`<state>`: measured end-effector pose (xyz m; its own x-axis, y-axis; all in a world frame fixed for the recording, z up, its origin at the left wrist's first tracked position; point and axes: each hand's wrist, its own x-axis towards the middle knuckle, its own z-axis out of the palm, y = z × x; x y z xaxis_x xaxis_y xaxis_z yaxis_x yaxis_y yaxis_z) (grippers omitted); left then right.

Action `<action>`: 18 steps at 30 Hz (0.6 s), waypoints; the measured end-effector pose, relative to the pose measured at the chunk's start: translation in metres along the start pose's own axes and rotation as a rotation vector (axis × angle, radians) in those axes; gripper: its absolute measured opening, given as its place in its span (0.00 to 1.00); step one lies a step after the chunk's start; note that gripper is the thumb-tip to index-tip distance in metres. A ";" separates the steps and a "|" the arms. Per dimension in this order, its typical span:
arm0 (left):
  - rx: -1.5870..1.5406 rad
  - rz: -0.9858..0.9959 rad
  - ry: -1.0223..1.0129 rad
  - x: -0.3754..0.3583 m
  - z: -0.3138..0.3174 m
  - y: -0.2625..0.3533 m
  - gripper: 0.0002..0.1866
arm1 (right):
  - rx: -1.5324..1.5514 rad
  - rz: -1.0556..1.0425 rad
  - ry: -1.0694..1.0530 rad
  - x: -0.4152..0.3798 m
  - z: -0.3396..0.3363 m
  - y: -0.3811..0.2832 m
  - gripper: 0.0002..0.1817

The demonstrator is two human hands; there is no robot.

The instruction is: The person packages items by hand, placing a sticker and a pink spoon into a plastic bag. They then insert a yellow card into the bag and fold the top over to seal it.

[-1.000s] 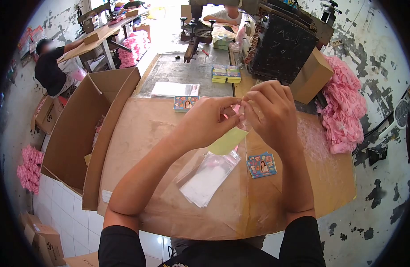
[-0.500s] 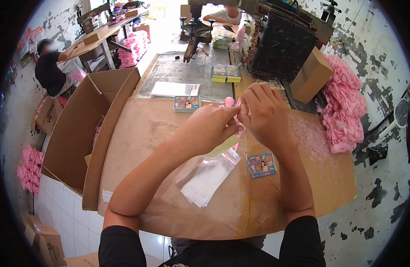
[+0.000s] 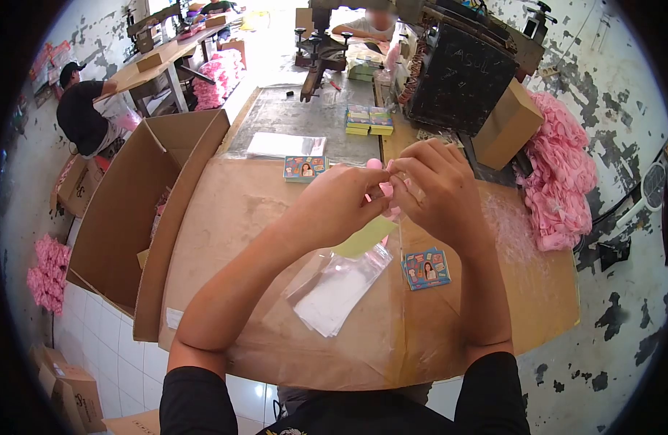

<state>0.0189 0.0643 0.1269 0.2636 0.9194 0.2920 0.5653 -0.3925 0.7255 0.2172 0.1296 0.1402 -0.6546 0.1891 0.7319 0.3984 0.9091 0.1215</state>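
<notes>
My left hand [image 3: 339,201] is closed, with a pink item [image 3: 375,190] and a pale green card [image 3: 366,239] at its fingers. My right hand [image 3: 437,187] meets it, its fingertips pinched at the same pink item, whose exact shape is mostly hidden. Below the hands lies a stack of clear plastic bags [image 3: 341,291]. Blue printed cards [image 3: 426,270] rest to its right, under my right forearm. Another stack of printed cards [image 3: 305,168] sits beyond my left wrist.
An open cardboard box [image 3: 123,217] stands left of the cardboard-covered table [image 3: 232,210]. Pink bundles [image 3: 558,174] hang at the right beside a black machine box [image 3: 461,76]. More plastic bags [image 3: 287,144] and card stacks [image 3: 368,119] lie farther back. Other people sit beyond.
My right hand's fingers have shifted slightly and spread a little. More of the pale green card shows below my left hand. The person at the far left has raised their head.
</notes>
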 end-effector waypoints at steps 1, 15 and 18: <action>0.009 -0.001 0.006 0.000 0.000 0.001 0.14 | -0.014 -0.011 0.000 0.000 0.001 0.000 0.07; 0.083 0.056 0.012 0.000 0.006 -0.007 0.17 | -0.042 0.061 -0.041 -0.004 0.017 0.008 0.08; 0.067 0.034 0.007 -0.001 0.003 -0.005 0.19 | -0.007 0.115 -0.043 -0.005 0.012 0.011 0.08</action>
<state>0.0186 0.0654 0.1211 0.2780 0.9056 0.3204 0.6071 -0.4241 0.6719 0.2170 0.1429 0.1295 -0.6312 0.3081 0.7118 0.4770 0.8779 0.0430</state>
